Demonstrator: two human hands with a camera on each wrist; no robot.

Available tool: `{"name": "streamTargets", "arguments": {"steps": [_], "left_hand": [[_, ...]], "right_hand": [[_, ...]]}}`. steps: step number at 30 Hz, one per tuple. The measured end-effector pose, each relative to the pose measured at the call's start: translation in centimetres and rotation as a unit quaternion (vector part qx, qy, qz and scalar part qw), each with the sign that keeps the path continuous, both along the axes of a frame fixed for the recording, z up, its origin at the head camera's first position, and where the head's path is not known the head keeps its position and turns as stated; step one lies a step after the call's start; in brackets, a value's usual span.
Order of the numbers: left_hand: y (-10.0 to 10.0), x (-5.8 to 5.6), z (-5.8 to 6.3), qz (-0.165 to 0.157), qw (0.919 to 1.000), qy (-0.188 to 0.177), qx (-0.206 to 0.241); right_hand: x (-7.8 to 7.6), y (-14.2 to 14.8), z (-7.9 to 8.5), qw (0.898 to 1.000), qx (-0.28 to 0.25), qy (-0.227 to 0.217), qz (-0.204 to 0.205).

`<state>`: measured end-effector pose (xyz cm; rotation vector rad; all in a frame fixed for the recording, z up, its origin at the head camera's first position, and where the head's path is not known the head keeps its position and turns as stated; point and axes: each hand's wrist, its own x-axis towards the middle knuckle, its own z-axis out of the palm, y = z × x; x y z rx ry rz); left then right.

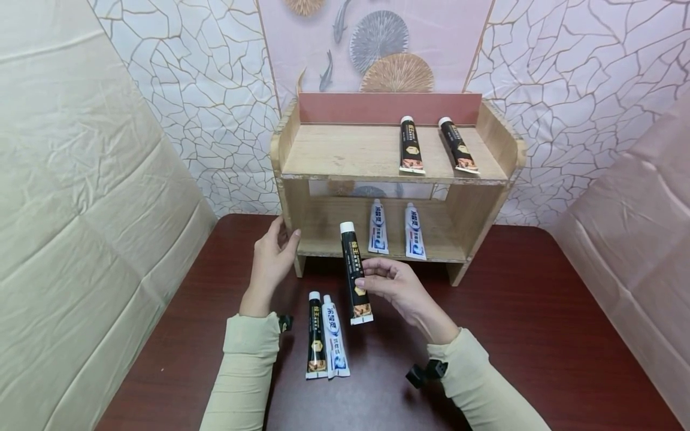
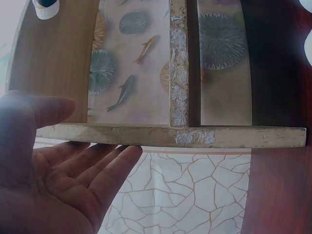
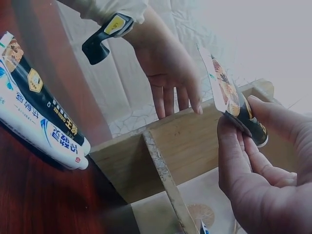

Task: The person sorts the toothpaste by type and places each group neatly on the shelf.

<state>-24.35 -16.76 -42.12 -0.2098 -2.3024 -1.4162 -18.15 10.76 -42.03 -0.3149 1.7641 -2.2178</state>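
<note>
My right hand (image 1: 396, 287) pinches a black toothpaste tube (image 1: 354, 269) with a white cap, cap pointing up and away, above the table in front of the shelf. In the right wrist view, thumb and fingers hold the black tube (image 3: 229, 95) near its flat crimped end. My left hand (image 1: 273, 254) is at the left side panel of the wooden shelf (image 1: 345, 152). In the left wrist view its fairly straight fingers (image 2: 92, 170) lie along the panel's outer side, thumb towards the inner side. Another black tube (image 1: 316, 335) and a white toothpaste tube (image 1: 335, 338) lie side by side on the table.
Two black tubes, one nearer the middle (image 1: 411, 145) and one to the right (image 1: 458, 145), lie on the upper board. Two white tubes, left (image 1: 378, 227) and right (image 1: 414, 231), lie on the lower board. A dark red table (image 1: 539, 335) carries the shelf; pale cloth (image 1: 81, 179) flanks it.
</note>
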Motion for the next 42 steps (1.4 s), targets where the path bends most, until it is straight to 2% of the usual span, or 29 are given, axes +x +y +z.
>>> {"name": "streamTargets", "arguments": {"steps": [7, 16, 25, 42], "left_hand": [[-0.1, 0.0, 0.0, 0.002, 1.0000, -0.005, -0.002], [0.0, 0.0, 0.1, 0.003, 1.0000, 0.001, 0.006], [0.1, 0.1, 0.1, 0.001, 0.9999, -0.004, 0.010], [0.0, 0.0, 0.0, 0.004, 1.0000, 0.001, 0.003]], "right_hand": [[0.2, -0.1, 0.2, 1.000, -0.011, -0.004, 0.001], [0.1, -0.2, 0.4, 0.999, -0.031, 0.013, 0.002], [-0.2, 0.0, 0.7, 0.999, -0.024, 0.021, 0.003], [-0.5, 0.0, 2.2, 1.000, -0.009, 0.024, -0.007]]}}
